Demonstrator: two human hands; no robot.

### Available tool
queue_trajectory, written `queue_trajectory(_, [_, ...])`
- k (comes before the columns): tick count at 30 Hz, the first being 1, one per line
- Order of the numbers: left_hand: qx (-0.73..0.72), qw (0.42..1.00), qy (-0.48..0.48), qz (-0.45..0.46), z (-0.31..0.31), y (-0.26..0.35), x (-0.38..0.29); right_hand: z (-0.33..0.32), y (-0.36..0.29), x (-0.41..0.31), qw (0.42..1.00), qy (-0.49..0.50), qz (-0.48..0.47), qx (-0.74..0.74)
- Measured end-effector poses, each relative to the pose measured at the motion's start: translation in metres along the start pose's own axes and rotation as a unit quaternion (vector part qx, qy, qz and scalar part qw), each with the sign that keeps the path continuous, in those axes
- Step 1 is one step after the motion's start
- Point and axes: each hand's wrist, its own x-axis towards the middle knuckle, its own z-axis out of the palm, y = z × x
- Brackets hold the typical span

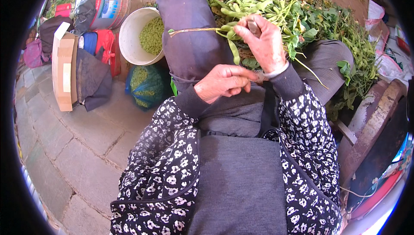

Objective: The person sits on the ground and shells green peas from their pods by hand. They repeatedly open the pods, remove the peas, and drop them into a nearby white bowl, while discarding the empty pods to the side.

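My right hand [260, 39], raised over my lap, grips a bean stem [194, 30] with green pods [233, 49] hanging from it; the stem's bare end points left across my knee. Just below and to the left, my left hand [224, 83] has its index finger stretched out and the other fingers curled; whether something small lies between them I cannot tell. A large heap of bean plants with green pods [255, 5] lies beyond my knees. To the left of my leg stands a white bucket [127, 38], partly filled with shelled green beans [153, 36].
A blue mesh bag [147, 88] of green produce sits below the bucket. Farther left are a cardboard box [66, 73], a dark cloth [93, 76], a red bag [106, 49] and a large printed bucket [111, 8]. At right stands a worn round-edged object [375, 128]. Stone paving [87, 157] lies at left.
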Motion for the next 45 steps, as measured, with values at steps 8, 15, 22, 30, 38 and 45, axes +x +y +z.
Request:
queue_trajectory(8, [-0.218, 0.946, 0.195, 0.139, -0.014, 0.009, 0.019, 0.003, -0.002, -0.046, 0.998, -0.009, 0.053, 0.019])
queue_trajectory(15, [-0.084, 0.937, 0.277, 0.194, -0.010, 0.000, 0.025, 0.004, 0.013, -0.057, 0.990, -0.042, -0.024, -0.134])
queue_trajectory(22, [0.017, 0.920, 0.324, 0.219, -0.007, -0.003, 0.030, -0.001, 0.002, -0.055, 0.987, -0.091, 0.127, 0.036])
queue_trajectory(30, [-0.119, 0.983, 0.085, 0.113, -0.033, 0.009, 0.023, -0.016, 0.010, -0.043, 0.890, -0.174, 0.282, 0.314])
queue_trajectory(38, [0.096, 0.966, 0.219, 0.096, -0.021, 0.019, 0.016, -0.014, -0.006, -0.038, 0.942, -0.184, 0.242, 0.143])
queue_trajectory(45, [0.007, 0.981, 0.169, 0.094, -0.028, 0.017, 0.008, -0.013, 0.004, -0.042, 0.877, -0.143, 0.336, 0.312])
